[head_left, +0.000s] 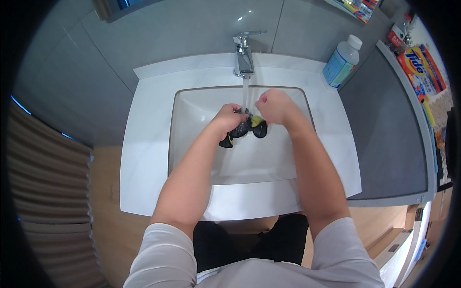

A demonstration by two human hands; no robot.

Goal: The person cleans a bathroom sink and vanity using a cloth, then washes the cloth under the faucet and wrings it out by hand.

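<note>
A wet, limp black cloth piece with yellow-green patches hangs in the white sink basin, under the running water. It looks like a glove or sock, but its exact kind cannot be made out. My left hand grips its left side, thumb and fingers pinched at the top near the stream. Just right of the water, my right hand is curled closed above the cloth's right end. Whatever lies inside those fingers is hidden. The chrome faucet stands behind both hands.
A white-capped bottle with a blue label stands at the counter's back right corner. To the right is a grey-topped surface, with an orange detergent package beyond. A pleated curtain hangs at left. The white counter surrounds the basin.
</note>
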